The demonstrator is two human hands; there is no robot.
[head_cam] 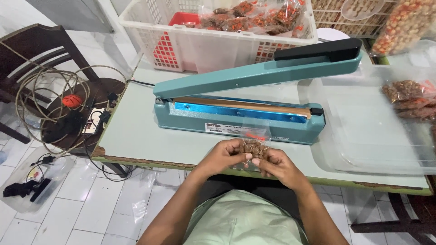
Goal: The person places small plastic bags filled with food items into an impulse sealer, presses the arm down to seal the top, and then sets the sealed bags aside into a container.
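Both my hands hold one small clear plastic bag of brown snacks just above the near edge of the table. My left hand grips its left side and my right hand grips its right side. The bag's open top sticks up between my fingers. Right behind it stands a teal impulse heat sealer with its black-handled arm raised.
A white plastic crate of filled snack bags stands at the back. A clear tray and more filled bags lie on the right. A dark wooden chair with coiled cables and a power strip stands left of the pale green table.
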